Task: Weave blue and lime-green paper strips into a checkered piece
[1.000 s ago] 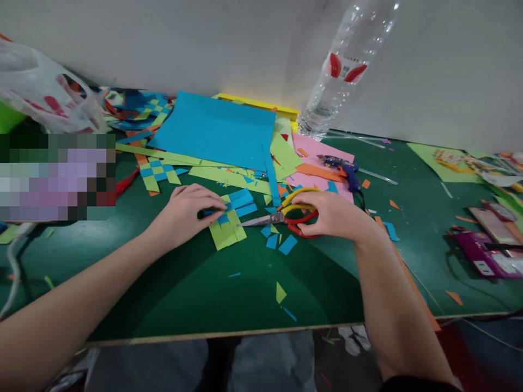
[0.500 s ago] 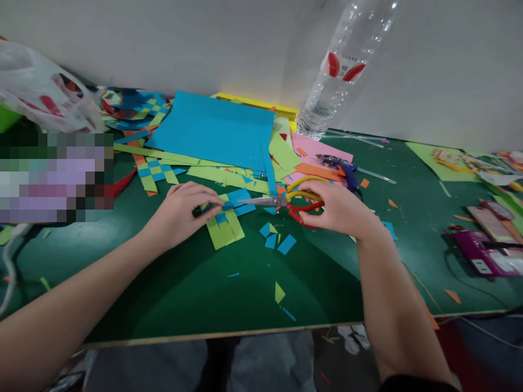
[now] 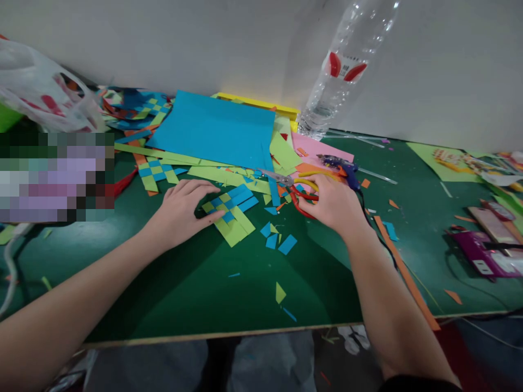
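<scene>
A small woven piece of blue and green paper strips (image 3: 235, 218) lies on the table between my hands. My left hand (image 3: 183, 207) is at its left side, fingers apart and curved, the thumb tip at the weave's edge. Whether the thumb presses on it I cannot tell. My right hand (image 3: 333, 204) holds scissors (image 3: 288, 181) with yellow and red handles. Their blades point left, beyond the weave and over loose scraps. Cut blue bits (image 3: 287, 244) lie just right of the weave.
Behind lie a blue paper sheet (image 3: 216, 128) and another woven piece (image 3: 157, 171). A plastic bottle (image 3: 347, 68) leans at the wall by a glue gun (image 3: 349, 173). An orange strip (image 3: 404, 269) and a purple box (image 3: 486, 253) are to the right. A plastic bag (image 3: 44, 87) stands left.
The scissors have moved away from the weave, back and to the right. My left hand has loosened from the blue strip, and the weave now lies flat and slightly turned.
</scene>
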`<state>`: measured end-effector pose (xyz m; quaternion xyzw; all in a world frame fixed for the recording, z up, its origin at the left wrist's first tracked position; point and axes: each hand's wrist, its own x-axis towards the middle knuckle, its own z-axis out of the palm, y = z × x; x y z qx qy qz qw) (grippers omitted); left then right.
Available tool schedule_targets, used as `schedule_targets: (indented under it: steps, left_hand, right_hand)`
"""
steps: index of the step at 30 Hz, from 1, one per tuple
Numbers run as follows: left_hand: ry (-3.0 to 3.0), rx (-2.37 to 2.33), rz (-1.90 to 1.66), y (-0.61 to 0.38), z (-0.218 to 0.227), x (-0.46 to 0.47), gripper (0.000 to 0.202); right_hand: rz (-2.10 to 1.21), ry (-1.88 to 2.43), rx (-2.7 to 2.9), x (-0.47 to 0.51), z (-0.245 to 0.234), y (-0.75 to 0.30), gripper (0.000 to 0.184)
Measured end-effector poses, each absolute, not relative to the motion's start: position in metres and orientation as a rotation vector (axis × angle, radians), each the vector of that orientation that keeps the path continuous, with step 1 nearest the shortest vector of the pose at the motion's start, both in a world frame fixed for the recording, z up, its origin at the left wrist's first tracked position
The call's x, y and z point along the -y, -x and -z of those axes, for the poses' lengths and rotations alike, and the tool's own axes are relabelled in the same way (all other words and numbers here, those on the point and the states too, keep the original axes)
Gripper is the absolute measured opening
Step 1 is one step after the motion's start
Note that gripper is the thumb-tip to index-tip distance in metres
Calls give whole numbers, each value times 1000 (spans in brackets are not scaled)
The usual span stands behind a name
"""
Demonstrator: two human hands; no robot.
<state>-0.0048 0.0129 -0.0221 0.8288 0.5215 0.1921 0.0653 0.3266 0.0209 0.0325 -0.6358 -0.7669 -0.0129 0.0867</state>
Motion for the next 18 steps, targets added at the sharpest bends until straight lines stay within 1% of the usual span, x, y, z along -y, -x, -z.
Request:
schedule_targets:
  steps: [8, 14, 18]
  left_hand:
    - [-2478, -1583, -496, 2, 22, -11, 62]
    - [-2444, -1596, -485, 4, 24, -13, 63]
    - [-2434, -1591, -490, 6, 23, -14, 62]
  right_hand:
    - [-34, 1807, 2302, -22, -30, -325, 46]
    - [-79, 1981, 2198, -22, -31, -325, 49]
    - [-99, 1990, 2063, -23, -31, -325, 48]
